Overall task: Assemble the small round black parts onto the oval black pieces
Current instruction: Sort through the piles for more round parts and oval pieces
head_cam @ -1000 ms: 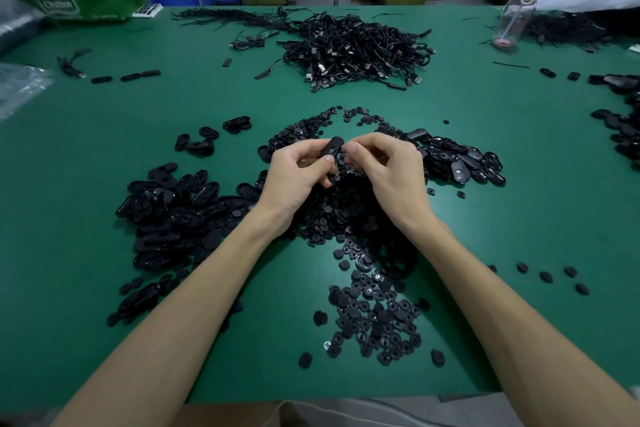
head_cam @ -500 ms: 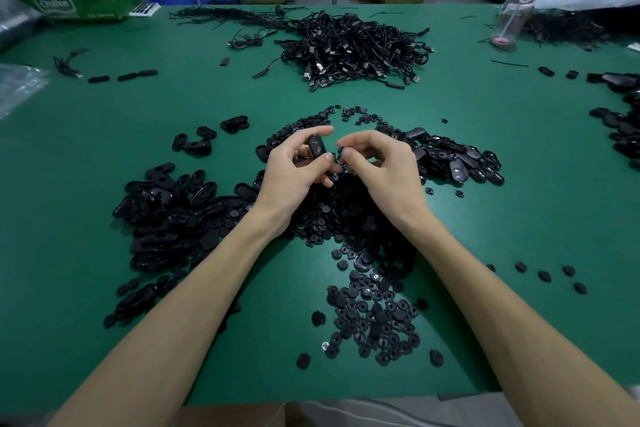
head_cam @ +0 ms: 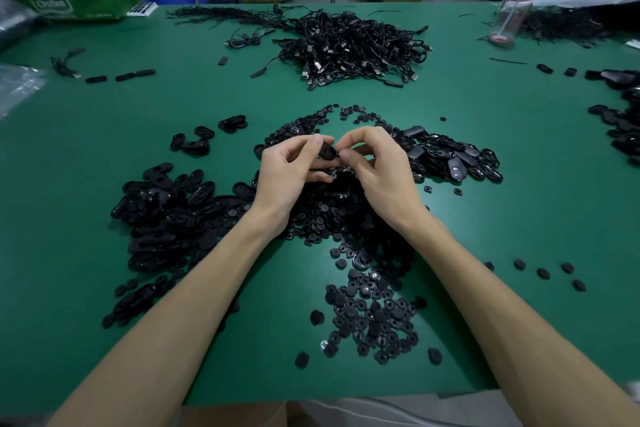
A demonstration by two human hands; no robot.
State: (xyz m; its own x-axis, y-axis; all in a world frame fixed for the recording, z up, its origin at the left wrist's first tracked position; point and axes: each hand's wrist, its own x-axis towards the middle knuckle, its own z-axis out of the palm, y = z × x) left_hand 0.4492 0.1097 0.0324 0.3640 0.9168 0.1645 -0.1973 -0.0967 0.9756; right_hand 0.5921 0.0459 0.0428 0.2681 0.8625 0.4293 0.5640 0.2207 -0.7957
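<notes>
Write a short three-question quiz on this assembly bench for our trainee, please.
1. True or false: the grip of the left hand holds a small black oval plastic piece.
2. The tangled pile of black cables lies: A) beyond the left hand; B) under a forearm; C) on the floor.
3. Which is nearer the camera, the heap of small round black parts or the clear plastic bottle with the pink lid?
Key: 1 true; 2 A; 3 the heap of small round black parts.
</notes>
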